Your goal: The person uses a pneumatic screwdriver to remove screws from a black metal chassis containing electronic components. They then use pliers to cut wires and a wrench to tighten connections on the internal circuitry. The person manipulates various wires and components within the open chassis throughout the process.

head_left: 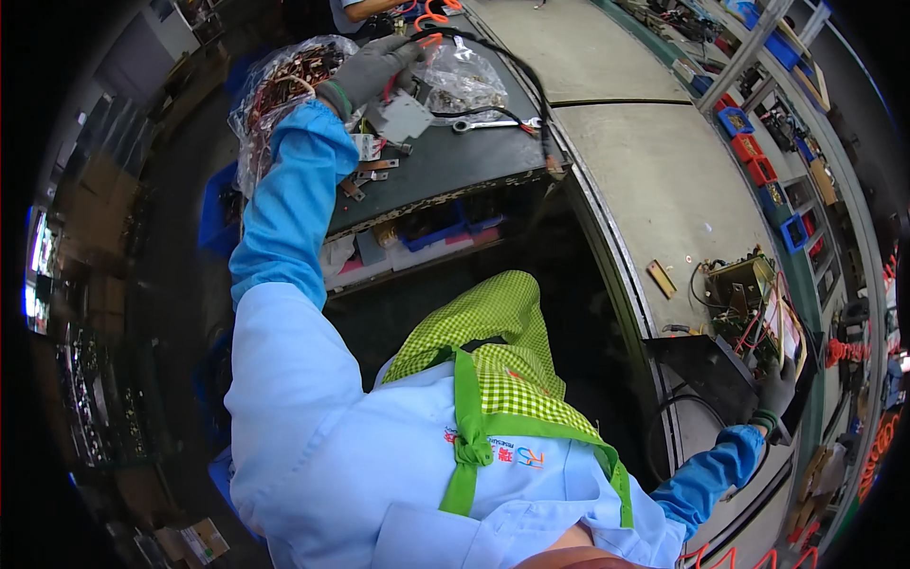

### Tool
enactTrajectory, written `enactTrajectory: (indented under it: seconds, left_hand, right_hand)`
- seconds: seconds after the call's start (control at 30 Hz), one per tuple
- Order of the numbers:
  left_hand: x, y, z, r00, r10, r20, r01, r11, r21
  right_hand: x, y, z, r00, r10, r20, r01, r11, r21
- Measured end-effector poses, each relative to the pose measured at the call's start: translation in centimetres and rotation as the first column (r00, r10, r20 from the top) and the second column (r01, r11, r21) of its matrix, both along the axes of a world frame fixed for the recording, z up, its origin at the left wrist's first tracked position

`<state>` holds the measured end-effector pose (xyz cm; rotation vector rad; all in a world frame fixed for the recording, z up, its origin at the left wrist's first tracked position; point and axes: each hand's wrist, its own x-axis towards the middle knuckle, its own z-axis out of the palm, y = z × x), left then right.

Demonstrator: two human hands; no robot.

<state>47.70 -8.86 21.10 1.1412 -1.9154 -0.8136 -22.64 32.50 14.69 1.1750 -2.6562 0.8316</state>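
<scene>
My left hand (365,74), in a grey glove, reaches over the dark side table. Its fingers are curled beside an orange-tipped black cable (493,45); what they hold is hidden. Below it are a grey metal box-shaped part (400,118) and a white part with red wires (366,146). Clear plastic bags lie on both sides, one with copper-coloured parts (301,68), the other with small pieces (464,81). At far right, my gloved right hand (777,389) grips the edge of a black metal casing (697,368), which carries an electrical assembly with wires (744,289).
A wrench (495,124) and flat metal strips (365,173) lie on the dark table (427,185). A small brass-coloured bracket (662,279) rests on the pale workbench (645,180). Red and blue bins (746,147) line its far side. Another person's arm (370,9) shows at the top.
</scene>
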Motion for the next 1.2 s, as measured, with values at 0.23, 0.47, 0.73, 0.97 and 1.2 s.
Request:
enactTrajectory:
  seconds: [0.23, 0.47, 0.73, 0.97, 1.2]
  left_hand:
    - [6.5, 1.8, -3.6, 0.842, 0.431, 0.324, -0.349, 0.893, -0.283]
    - [5.6, 3.7, -9.6, 0.534, 0.672, 0.513, -0.563, 0.735, -0.377]
    - [7.7, 2.2, -14.4, 0.524, 0.729, 0.439, -0.455, 0.676, -0.580]
    - [-0.6, 5.1, -9.3, 0.671, 0.728, 0.141, -0.262, 0.410, -0.873]
    - [-25.0, 11.3, -11.3, 0.933, -0.116, 0.340, 0.301, 0.771, -0.562]
  right_hand:
    - [-1.9, 0.3, -0.9, 0.999, 0.014, -0.035, -0.013, 1.000, 0.015]
    - [-1.0, 1.1, -0.5, 0.995, 0.055, -0.079, -0.056, 0.998, -0.016]
    - [2.2, -0.5, 0.7, 0.996, -0.070, 0.064, 0.075, 0.994, -0.085]
    - [3.3, 0.6, 0.0, 0.991, 0.039, -0.126, -0.068, 0.969, -0.236]
    - [5.2, 1.4, -0.2, 0.966, -0.008, -0.260, -0.082, 0.939, -0.335]
